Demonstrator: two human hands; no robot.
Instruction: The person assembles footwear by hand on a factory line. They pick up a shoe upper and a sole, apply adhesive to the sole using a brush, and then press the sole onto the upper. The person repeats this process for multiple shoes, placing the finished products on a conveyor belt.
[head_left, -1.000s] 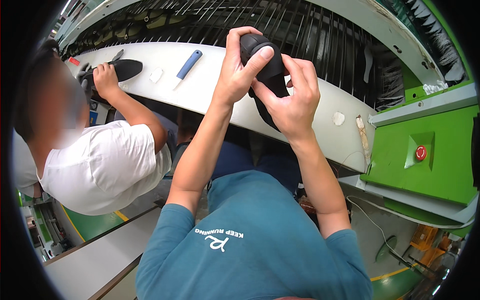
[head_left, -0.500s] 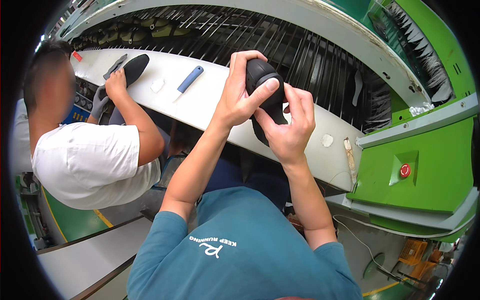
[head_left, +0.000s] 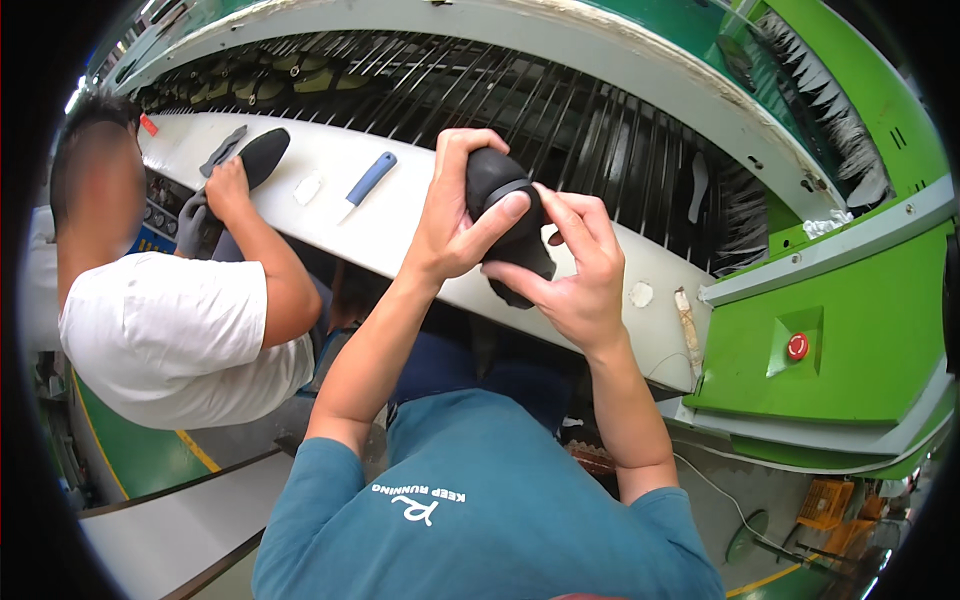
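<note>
A black shoe with a band across it is held up in front of me, over the white bench. My left hand wraps round its rounded end from the left, thumb pressed across the band. From the other side my right hand grips the shoe's lower, nearer part, with its thumb on the near edge and bent fingers at the side. Between my hands the shoe's lower part is partly covered. On the bench left of my hands lies a blue-handled knife, touched by neither hand.
At left a co-worker in a white shirt holds a black sole-shaped piece. Beyond the white bench runs a rack of dark metal rods. A green machine housing with a red button stands at right, near a taped stick.
My hands and the shoe have come slightly left and lower in the picture, and the shoe is turned a little. The whole view has shifted slightly as well.
</note>
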